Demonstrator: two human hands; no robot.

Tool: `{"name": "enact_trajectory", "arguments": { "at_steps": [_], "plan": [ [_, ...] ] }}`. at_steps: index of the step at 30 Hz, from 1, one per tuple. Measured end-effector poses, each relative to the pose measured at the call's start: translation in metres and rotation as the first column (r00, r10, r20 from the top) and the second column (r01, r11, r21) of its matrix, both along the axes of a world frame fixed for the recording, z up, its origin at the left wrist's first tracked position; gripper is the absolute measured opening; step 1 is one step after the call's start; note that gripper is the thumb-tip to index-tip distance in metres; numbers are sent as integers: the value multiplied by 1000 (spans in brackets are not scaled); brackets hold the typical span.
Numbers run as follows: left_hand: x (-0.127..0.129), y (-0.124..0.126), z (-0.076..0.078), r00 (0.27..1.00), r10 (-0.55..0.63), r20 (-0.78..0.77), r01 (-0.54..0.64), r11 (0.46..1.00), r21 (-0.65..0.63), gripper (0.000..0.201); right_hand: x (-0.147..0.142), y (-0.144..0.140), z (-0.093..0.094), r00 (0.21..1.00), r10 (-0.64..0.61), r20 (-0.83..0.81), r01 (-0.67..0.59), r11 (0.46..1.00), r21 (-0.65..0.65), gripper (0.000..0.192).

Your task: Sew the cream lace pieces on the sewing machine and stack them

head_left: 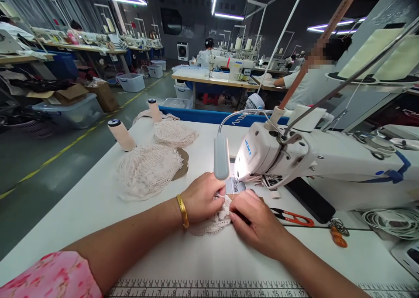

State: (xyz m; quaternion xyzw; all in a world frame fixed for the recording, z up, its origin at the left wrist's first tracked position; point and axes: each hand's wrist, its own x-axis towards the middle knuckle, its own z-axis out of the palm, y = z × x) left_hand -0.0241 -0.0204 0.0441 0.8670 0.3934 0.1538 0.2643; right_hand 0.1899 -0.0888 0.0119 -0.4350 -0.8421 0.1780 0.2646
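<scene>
A piece of cream lace fabric (223,216) lies on the white table just in front of the sewing machine (262,154). My left hand (205,197), with a gold bangle at the wrist, pinches its upper left edge between thumb and fingers. From the right, my right hand (257,217) has its fingers curled closed on the lace's right edge. Both hands are close to the needle area, lit by a small grey lamp (221,156). The needle tip is too small to make out. Left of my hands rests a pile of cream lace pieces (147,171).
Two thread cones, a near one (121,135) and a far one (154,110), stand at the left. Orange-handled thread snips (296,218), a black phone (310,198) and a keyring (338,232) lie right. A ruler tape (203,288) runs along the front edge. Other people sit further back.
</scene>
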Motion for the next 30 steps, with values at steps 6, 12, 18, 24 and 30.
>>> {"name": "enact_trajectory", "arguments": {
  "at_steps": [6,12,18,24,30],
  "plan": [
    [8,-5,-6,977,58,205,13,944,-330,13,1,0,-3,979,-190,-75,184,980,-77,14],
    [12,-5,-3,953,99,287,19,924,-381,18,2,-1,-2,972,-173,-156,168,985,-45,11],
    [11,-6,-4,963,128,239,-20,913,-408,22,4,-7,-2,968,-192,-163,185,981,-54,35],
    [16,-9,-8,943,129,307,16,904,-428,28,-1,-9,-5,961,-253,-111,254,967,-14,44],
    [15,-12,-5,919,152,363,38,883,-467,25,1,-5,-2,966,-210,-149,209,978,-23,13]
  ]
}}
